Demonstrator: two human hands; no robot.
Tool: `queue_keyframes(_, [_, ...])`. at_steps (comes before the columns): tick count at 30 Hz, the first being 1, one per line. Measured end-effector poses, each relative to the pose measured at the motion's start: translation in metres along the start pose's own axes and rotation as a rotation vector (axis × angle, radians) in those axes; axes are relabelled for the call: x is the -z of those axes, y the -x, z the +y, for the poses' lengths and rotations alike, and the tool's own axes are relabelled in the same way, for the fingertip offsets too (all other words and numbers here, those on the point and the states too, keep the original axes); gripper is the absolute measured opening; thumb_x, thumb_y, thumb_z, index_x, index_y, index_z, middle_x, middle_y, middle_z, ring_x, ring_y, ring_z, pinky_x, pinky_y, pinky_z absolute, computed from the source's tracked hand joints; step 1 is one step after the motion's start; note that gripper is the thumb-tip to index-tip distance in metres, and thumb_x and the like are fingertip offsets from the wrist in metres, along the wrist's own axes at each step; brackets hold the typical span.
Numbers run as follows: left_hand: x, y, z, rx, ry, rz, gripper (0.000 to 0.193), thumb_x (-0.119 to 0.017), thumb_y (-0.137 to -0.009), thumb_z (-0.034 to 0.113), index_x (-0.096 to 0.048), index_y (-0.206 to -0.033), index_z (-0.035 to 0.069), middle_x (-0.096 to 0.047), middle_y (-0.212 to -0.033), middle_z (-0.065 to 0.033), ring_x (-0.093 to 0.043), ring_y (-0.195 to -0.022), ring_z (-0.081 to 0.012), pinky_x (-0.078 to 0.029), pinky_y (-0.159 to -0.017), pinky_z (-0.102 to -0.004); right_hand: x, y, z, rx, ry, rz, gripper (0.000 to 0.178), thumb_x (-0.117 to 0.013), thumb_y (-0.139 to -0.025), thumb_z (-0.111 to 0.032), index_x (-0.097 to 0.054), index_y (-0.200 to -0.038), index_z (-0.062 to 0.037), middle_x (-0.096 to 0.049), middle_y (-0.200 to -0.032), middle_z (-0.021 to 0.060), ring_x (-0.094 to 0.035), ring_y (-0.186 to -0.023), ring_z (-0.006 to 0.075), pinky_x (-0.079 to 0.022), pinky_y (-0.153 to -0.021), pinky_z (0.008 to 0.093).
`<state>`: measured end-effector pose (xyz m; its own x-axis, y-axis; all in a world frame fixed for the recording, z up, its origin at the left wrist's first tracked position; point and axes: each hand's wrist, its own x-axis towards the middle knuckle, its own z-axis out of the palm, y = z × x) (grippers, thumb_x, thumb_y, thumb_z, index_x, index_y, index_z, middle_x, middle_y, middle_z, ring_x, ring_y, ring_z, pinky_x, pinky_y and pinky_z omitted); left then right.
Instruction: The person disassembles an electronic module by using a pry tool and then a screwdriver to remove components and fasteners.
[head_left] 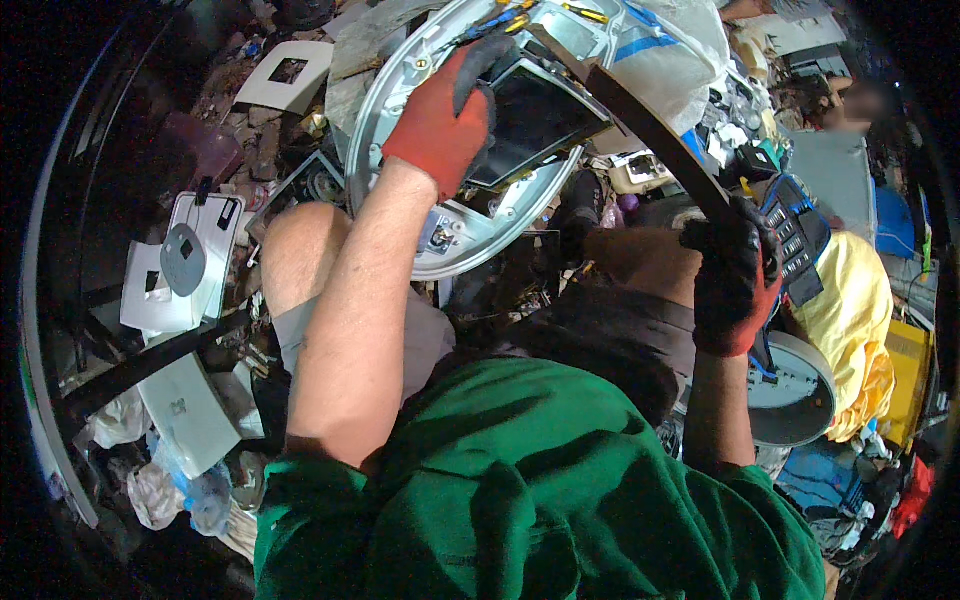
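My left hand (pixel 447 122), in a red and black glove, is closed on the left edge of a flat display panel (pixel 545 112) with a dark screen. The panel lies tilted over a pale oval plastic housing (pixel 478 247) in front of my knees. My right hand (pixel 737 280), gloved the same way, is wrapped round the near end of a long dark strip (pixel 668 142). That strip slants up and left, its far end at the panel's upper right edge; whether they are joined I cannot tell. Hand tools (pixel 508 20) with yellow and blue handles lie at the housing's far rim.
White plastic panels (pixel 183 255) lie on the left, and one with a square hole (pixel 290 75) lies farther back. On the right are a dark blue-edged pouch (pixel 795 240), a yellow sack (pixel 855 320) and a round tub (pixel 815 395). Mixed scrap covers the ground.
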<state>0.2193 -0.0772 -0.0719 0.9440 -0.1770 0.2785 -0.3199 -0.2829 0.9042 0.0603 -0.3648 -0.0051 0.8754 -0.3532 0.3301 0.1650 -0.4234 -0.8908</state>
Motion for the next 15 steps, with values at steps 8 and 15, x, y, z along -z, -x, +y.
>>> queue_keyframes(8, [0.001,0.000,0.000,-0.012,-0.002,-0.019,0.048,-0.051,-0.088,0.015,-0.052,-0.136,0.013,-0.067,-0.107,-0.0214,-0.065,-0.097,-0.0360,-0.050,-0.088,-0.0408,0.006,-0.009,0.003,0.448,0.502,-0.098,0.035,-0.054,-0.099,-0.020,-0.061,-0.119,0.0079,-0.063,-0.118,0.0165,-0.064,-0.101,0.0251,-0.055,-0.087,0.0391])
queue_keyframes(15, [0.002,-0.003,-0.010,-0.035,0.098,-0.045,0.047,-0.050,-0.089,0.009,-0.051,-0.137,0.005,-0.064,-0.119,-0.0212,-0.061,-0.112,-0.0329,-0.045,-0.098,-0.0366,-0.002,-0.015,-0.016,0.187,0.210,0.012,0.032,-0.055,-0.098,-0.020,-0.064,-0.114,0.0057,-0.065,-0.112,0.0148,-0.065,-0.097,0.0242,-0.054,-0.084,0.0366])
